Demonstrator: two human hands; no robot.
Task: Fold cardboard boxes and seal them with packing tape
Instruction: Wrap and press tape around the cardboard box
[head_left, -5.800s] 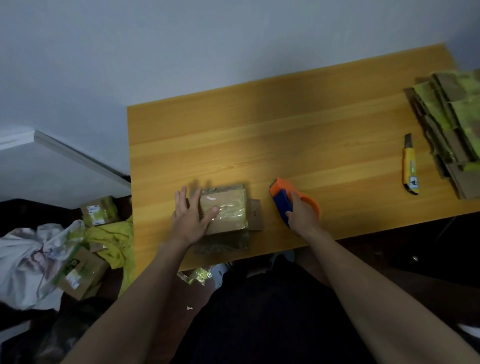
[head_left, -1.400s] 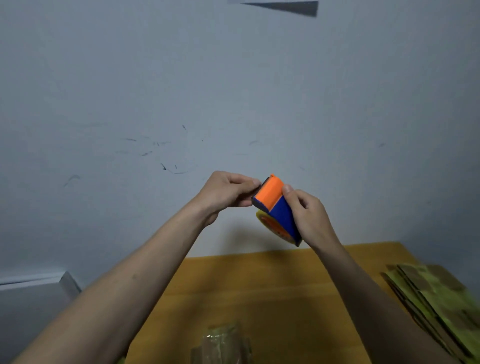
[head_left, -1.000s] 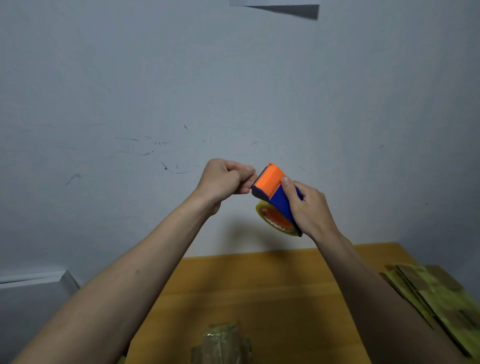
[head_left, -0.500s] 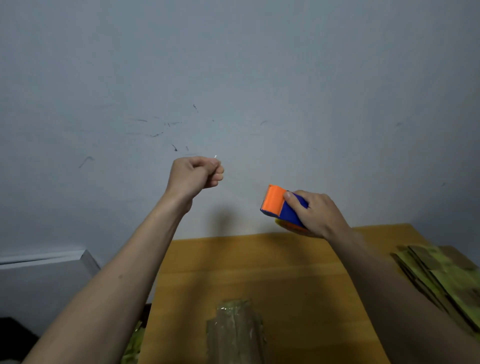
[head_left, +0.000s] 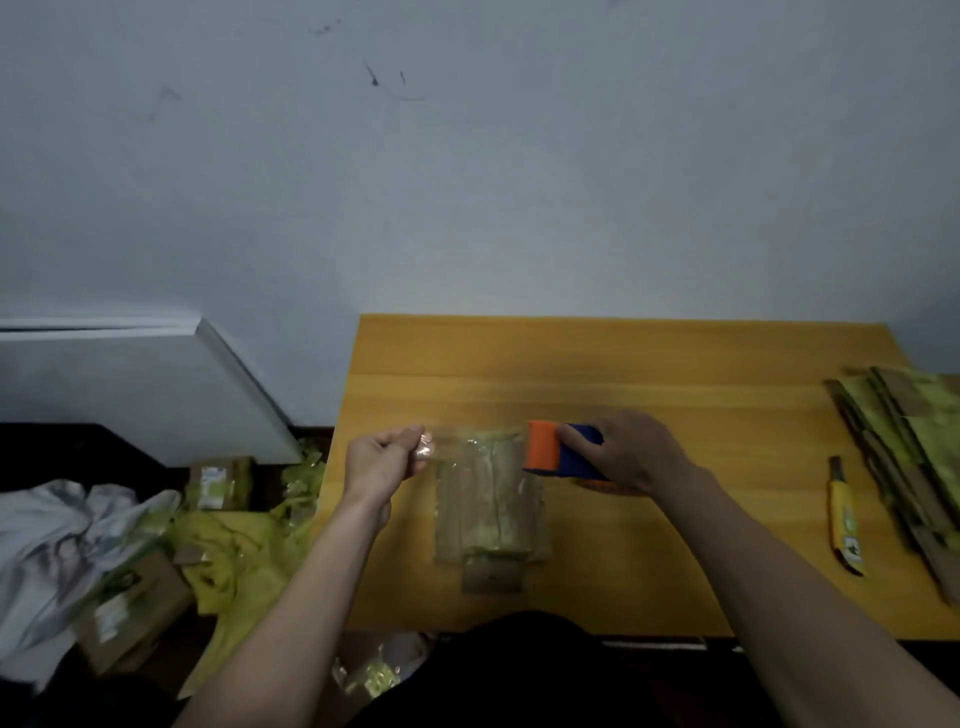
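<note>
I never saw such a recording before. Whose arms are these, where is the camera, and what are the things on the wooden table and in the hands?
There is no machine here. A person wears a camera on the head, so the single picture looks forward and down at their own arms. The right hand grips an orange and blue tape dispenser. The left hand pinches the end of clear tape, drawn out above a small cardboard box already wrapped in tape. The box lies on the table. To the right lie a yellow utility knife and a stack of flat cardboard. On the floor at the left are more boxes and cloth.
</note>
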